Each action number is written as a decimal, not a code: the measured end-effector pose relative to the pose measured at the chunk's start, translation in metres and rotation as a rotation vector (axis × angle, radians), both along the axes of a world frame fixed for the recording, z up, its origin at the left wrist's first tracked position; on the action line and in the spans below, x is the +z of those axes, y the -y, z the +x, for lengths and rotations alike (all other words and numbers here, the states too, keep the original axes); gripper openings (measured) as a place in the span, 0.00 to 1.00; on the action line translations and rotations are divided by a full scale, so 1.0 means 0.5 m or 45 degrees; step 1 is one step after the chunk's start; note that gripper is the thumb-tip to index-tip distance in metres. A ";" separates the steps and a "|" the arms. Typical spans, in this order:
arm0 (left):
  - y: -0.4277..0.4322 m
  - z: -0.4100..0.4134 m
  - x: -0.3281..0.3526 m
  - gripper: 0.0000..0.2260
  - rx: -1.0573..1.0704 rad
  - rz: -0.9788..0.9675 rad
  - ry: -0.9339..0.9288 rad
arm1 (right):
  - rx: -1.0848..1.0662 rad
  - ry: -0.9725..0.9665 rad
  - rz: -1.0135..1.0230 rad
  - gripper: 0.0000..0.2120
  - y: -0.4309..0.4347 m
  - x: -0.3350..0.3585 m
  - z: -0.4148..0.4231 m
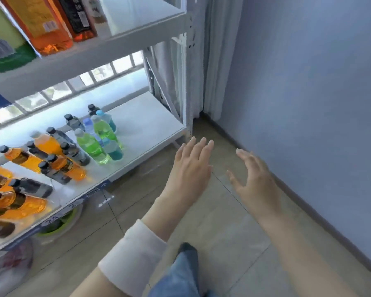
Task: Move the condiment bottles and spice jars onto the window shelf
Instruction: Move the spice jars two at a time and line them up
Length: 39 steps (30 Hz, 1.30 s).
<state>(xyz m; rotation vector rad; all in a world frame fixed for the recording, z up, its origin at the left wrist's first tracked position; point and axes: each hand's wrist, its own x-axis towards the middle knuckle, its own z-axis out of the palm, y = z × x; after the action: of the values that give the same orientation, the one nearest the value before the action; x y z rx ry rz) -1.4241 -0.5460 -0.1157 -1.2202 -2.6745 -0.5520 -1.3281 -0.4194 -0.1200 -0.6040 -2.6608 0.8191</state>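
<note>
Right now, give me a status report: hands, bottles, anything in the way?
Left hand, right hand: both open, holding nothing, over the floor. Bottles clustered on the lower shelf, left of the hands. Nothing seen between hands and shelf.

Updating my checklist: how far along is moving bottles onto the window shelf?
Done: many bottles stand on the lower shelf by the window, larger bottles above. In hand: nothing; left hand and right hand are open over the floor. Left: unclear, no unshelved bottles in view.
</note>
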 end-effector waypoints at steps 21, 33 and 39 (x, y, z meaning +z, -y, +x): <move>-0.322 0.947 -0.031 0.26 -1.354 -0.099 -0.124 | -1.237 0.004 0.112 0.22 -0.050 -0.059 1.076; -0.598 1.308 0.029 0.22 -1.705 0.150 -0.143 | -1.581 -0.017 0.306 0.20 -0.256 0.009 1.429; -0.718 1.465 0.070 0.21 -1.816 0.221 -0.155 | -1.728 -0.112 0.351 0.22 -0.348 0.056 1.590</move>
<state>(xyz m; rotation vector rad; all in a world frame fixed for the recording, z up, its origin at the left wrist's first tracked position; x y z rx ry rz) -0.6915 -0.1872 -0.0808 -2.7703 -1.1966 -0.7310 -0.5330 -0.2456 -0.0920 -1.8335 -1.5755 0.0482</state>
